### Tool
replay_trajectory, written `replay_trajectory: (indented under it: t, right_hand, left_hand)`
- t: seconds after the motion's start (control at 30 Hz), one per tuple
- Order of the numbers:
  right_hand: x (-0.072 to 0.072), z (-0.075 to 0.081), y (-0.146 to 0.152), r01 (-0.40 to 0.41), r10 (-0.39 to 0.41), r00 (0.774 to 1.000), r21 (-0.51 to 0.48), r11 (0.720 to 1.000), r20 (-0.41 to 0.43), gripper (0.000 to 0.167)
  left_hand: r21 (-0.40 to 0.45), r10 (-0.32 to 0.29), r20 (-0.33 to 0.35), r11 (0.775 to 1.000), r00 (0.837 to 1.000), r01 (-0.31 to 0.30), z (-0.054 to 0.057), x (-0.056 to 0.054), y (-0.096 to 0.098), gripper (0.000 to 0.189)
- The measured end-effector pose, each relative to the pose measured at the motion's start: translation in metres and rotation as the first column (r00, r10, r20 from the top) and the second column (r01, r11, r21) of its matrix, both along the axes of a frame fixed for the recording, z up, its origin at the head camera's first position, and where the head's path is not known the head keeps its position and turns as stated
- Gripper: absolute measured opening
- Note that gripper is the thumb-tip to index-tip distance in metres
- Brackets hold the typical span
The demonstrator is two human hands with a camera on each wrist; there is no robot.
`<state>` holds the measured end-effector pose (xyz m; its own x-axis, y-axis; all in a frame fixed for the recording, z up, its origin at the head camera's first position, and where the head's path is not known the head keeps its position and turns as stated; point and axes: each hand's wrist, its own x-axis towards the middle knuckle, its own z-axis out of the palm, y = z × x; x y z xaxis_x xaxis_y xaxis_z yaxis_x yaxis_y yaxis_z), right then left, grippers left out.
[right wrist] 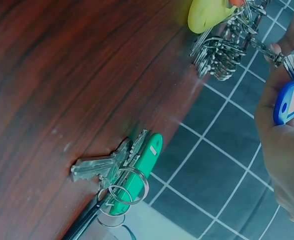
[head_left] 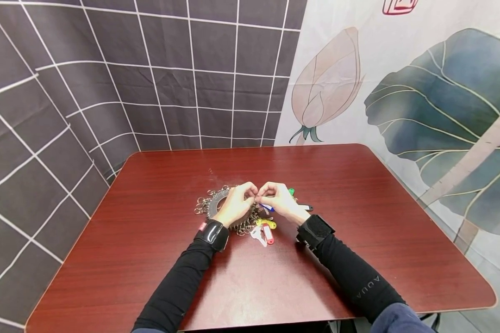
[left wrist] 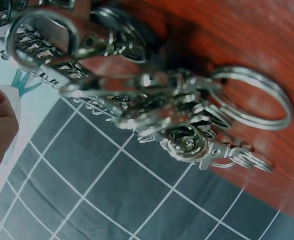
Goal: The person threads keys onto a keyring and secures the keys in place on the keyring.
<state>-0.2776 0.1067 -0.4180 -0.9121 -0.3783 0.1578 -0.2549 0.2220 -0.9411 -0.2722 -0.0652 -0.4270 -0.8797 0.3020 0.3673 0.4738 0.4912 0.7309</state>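
Observation:
A round grey hoop [head_left: 211,208] lies on the table, hung all round with metal swivel clasps [left wrist: 186,142] and split rings [left wrist: 256,97]. My left hand [head_left: 238,202] reaches over it; its fingertips pinch one small metal clasp [right wrist: 264,49]. Close beside it, my right hand [head_left: 280,200] pinches a small bunch of keys [right wrist: 292,66] with a blue key tag [right wrist: 288,102]. The two hands' fingertips nearly meet, and the exact join between clasp and key ring is hidden. Below the hands lie a yellow tag [head_left: 267,224], a red tag [head_left: 268,235] and pale keys [head_left: 257,236].
A green key tag [right wrist: 147,160] with keys and split rings lies to the right of the hoop, beside a black tag [head_left: 306,207]. The reddish-brown table [head_left: 150,259] stands against a dark gridded cloth [head_left: 166,83] and a flower-painted cloth [head_left: 329,83].

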Motion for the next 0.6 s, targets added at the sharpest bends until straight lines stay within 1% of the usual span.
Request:
replay_trajectory:
  t: [0.1,0.27,0.33,0.47,0.6]
  right_hand:
    - [-0.0001,0.0004,0.0003,0.018,-0.018,1.0,-0.001,1.0,0.008,0.016]
    - [-0.001,-0.0007,0.0007,0.02,-0.019,0.999,-0.025,0.999,0.033,0.016]
    - [-0.001,-0.0008,0.0009,0.015,-0.015,0.999,-0.025,1.0,0.03,0.017]
    - [-0.0005,-0.0013,0.0017,0.011,-0.011,1.0,-0.012,1.0,0.018,0.016]
    - [-0.0002,-0.0023,0.0016,0.001,-0.001,1.0,-0.002,1.0,0.005,0.014]
  left_hand:
    - [0.003,-0.01,-0.015,1.0,1.0,0.01,0.0002,-0.0005,-0.0002,0.016]
    - [0.023,0.003,0.0,1.0,1.0,-0.003,0.0011,-0.0005,-0.0011,0.015]
    - [0.024,0.009,0.006,1.0,1.0,-0.009,0.0015,0.0002,-0.0013,0.015]
    - [0.026,0.016,0.032,1.0,0.999,-0.017,0.0024,0.002,-0.001,0.016]
    - [0.045,0.025,0.076,0.999,0.997,-0.028,0.0032,0.0029,-0.0011,0.019]
